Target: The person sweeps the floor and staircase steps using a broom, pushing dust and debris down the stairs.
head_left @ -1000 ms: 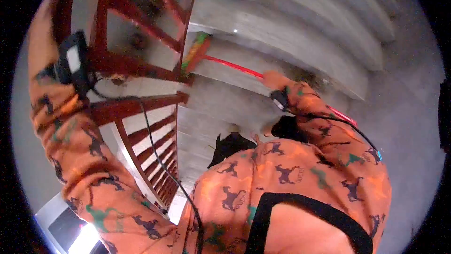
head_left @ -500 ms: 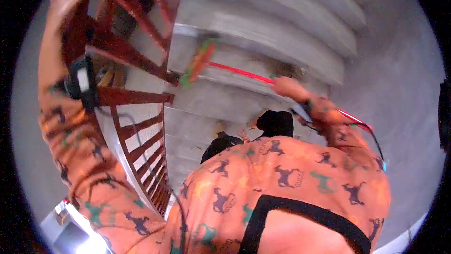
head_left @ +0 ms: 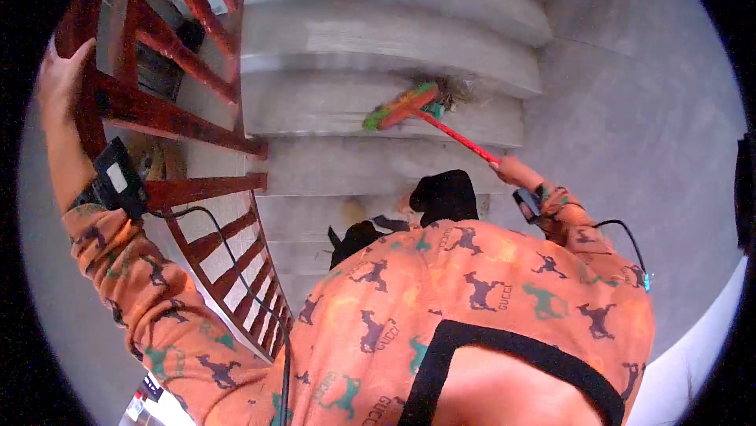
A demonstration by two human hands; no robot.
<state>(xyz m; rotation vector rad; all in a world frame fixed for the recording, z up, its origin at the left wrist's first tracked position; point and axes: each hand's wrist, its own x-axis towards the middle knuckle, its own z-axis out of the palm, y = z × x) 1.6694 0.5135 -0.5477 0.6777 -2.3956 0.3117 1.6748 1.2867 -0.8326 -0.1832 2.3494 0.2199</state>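
My right hand (head_left: 516,171) is closed around the red handle of a broom (head_left: 461,138). The broom's orange head with green bristles (head_left: 403,106) rests on a concrete step, pointing away from my feet. Just right of the head lies a small heap of debris (head_left: 471,94), partly covered by the broom, with a green scrap at its near side. On the far left, my left hand (head_left: 64,79) grips the dark red wooden handrail (head_left: 85,9), thumb on one side; the other fingers are mostly hidden.
Curved concrete steps (head_left: 378,36) rise ahead. Red balusters (head_left: 185,119) line the left side, and a grey wall (head_left: 630,127) the right. My dark-clothed knees (head_left: 443,196) are below. A black cable (head_left: 228,249) runs along my left arm from a wrist device (head_left: 118,178).
The broom head has moved right across the step, from near the balusters to the debris. My right hand has shifted right and slightly down. My left hand has slid down the handrail.
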